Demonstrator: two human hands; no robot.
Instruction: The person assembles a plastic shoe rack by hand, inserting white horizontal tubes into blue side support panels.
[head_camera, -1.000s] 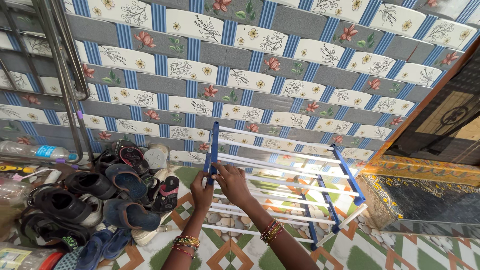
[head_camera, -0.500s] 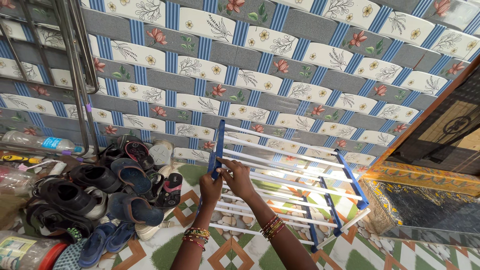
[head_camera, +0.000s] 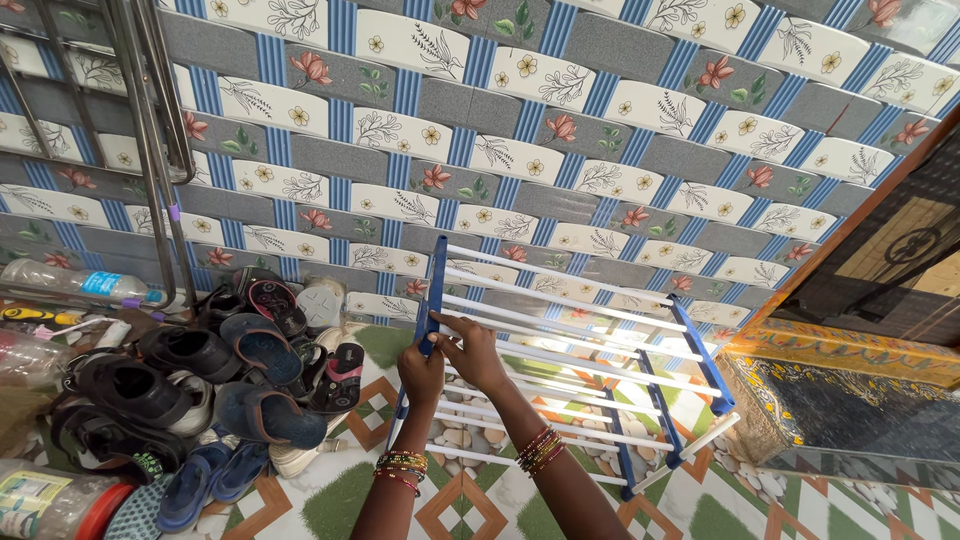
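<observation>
A blue-and-white folding drying rack (head_camera: 570, 370) is leaned against the floral tiled wall (head_camera: 520, 140), standing on the patterned floor (head_camera: 480, 505). Its left blue side bar is gripped by the left hand (head_camera: 420, 372), fingers curled shut around it. The right hand (head_camera: 470, 355) is pinched onto the same bar just beside. A pile of sandals (head_camera: 200, 380) is heaped to the left.

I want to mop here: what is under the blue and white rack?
Through the white rods of the rack, patterned floor tiles and a pebble-print patch show. Both hands, left and right, hold its blue side bar and cover the floor beneath them.
</observation>
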